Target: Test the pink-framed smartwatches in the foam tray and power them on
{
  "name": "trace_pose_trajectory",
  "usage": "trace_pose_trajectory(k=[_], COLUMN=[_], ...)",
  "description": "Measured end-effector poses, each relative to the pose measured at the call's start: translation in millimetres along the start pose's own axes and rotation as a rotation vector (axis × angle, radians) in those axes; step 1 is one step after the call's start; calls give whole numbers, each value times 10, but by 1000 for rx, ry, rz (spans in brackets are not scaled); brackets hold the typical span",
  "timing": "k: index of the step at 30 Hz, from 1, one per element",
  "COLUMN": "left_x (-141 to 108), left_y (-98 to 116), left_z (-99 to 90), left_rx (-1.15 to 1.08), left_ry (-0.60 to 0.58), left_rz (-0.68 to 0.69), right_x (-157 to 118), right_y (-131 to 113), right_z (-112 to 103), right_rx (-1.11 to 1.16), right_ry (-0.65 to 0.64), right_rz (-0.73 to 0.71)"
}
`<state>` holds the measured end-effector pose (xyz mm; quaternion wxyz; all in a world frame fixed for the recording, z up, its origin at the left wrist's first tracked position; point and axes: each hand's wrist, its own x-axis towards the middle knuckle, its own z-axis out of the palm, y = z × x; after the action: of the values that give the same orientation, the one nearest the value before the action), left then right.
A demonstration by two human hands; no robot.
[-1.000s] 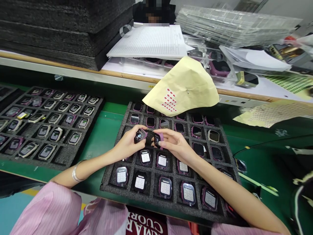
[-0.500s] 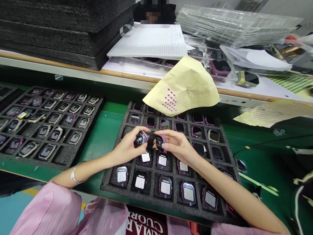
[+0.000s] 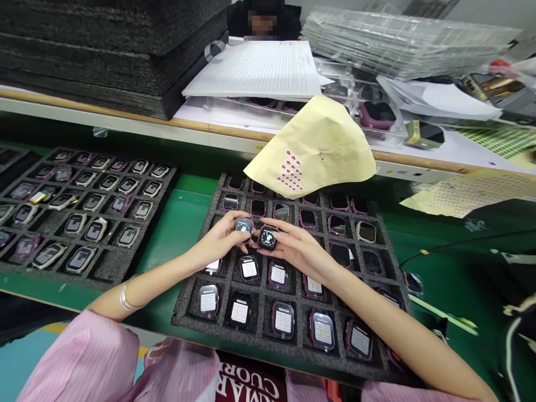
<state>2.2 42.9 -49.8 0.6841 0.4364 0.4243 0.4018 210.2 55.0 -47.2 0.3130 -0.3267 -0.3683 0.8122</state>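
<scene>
Two smartwatches with lit dial faces are held side by side above a black foam tray (image 3: 262,349). My left hand (image 3: 224,237) is closed on the left watch (image 3: 244,225), its thumb at the lower edge of the screen. The right watch (image 3: 267,238) is gripped by my right hand (image 3: 295,243), its face turned up. Under and around my hands, the tray's compartments hold more watches. Those in the front rows, such as one watch (image 3: 283,319), show white screens; the ones at the back are dark.
At the left lies a second foam tray (image 3: 104,282) of watches. A yellow sticker sheet (image 3: 330,148) hangs from the shelf edge (image 3: 226,133) over the tray's back. Stacked foam (image 3: 84,50), papers (image 3: 259,70) and clear plastic trays (image 3: 402,44) sit on the shelf. A person (image 3: 263,19) is beyond.
Both watches have turned so their faces point more upward. My left hand has moved slightly up, uncovering a white-screened watch below it. The right watch has shifted slightly left.
</scene>
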Motion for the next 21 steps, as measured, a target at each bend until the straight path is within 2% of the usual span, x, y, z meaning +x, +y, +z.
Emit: trace_pose_trajectory(k=[7, 21], left_x=[7, -21], left_y=[36, 45], left_z=[17, 7], left_rx=[-118, -54], left_ry=[31, -40], left_rz=[-65, -26], right_x=[-6, -41], right_y=[0, 18], right_z=[-4, -19], right_rx=[-80, -213], right_ry=[88, 105], right_rz=[-71, -132])
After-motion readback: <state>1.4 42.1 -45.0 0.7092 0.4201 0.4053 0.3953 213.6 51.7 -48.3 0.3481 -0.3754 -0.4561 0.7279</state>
